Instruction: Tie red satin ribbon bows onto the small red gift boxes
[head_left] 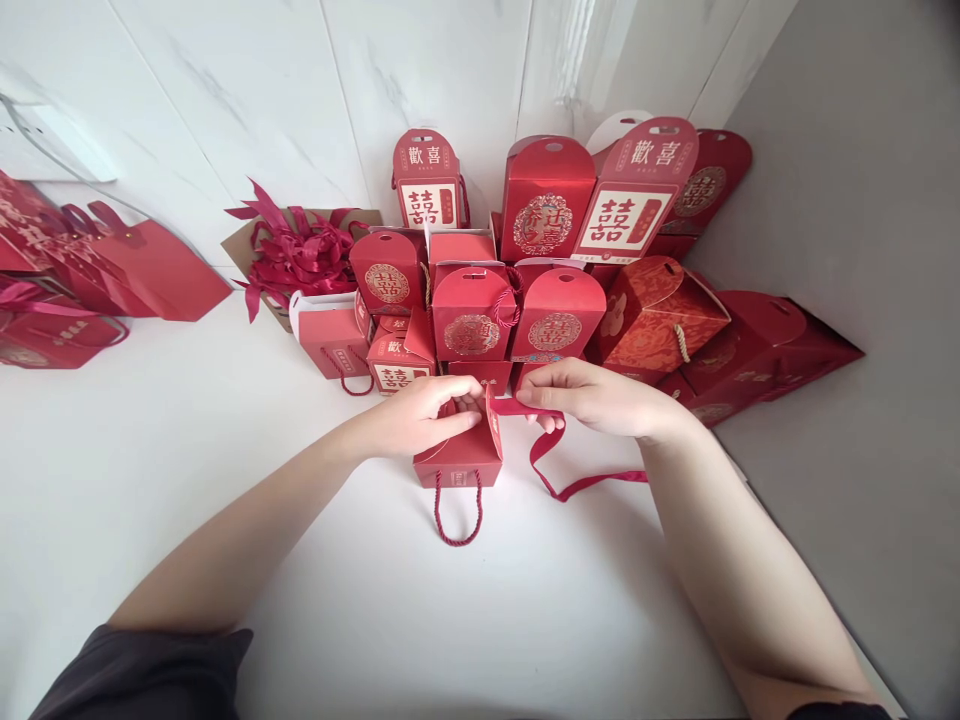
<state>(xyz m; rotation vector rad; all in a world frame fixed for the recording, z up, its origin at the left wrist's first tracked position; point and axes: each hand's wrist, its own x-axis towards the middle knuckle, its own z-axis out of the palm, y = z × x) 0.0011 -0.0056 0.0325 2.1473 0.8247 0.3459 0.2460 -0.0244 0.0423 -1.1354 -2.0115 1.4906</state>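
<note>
Showing rope handle [457, 541] at 6 o'clock, attached to small red box [474, 464] at clock centre, on white table [360, 600]. Curling left hand [409, 415] over box top from 10, fingers bent among flaps; cannot tell exactly what's gripped. Pinching red ribbon [622, 475] between thumb and fingers of right hand [589, 400] at 2, tail toward 3. Beyond: rows of gift boxes [471, 312] at 12 to 2, bunched ribbons [307, 250] at 11, red bags [169, 268] at 10. Farthest, tiled wall [427, 60] at 12.

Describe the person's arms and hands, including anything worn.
The left hand and right hand are ungloved, with no watch or bracelet visible on the bare forearms. The left sleeve is dark, plain and short; only a dark bit of the right sleeve shows.
</note>
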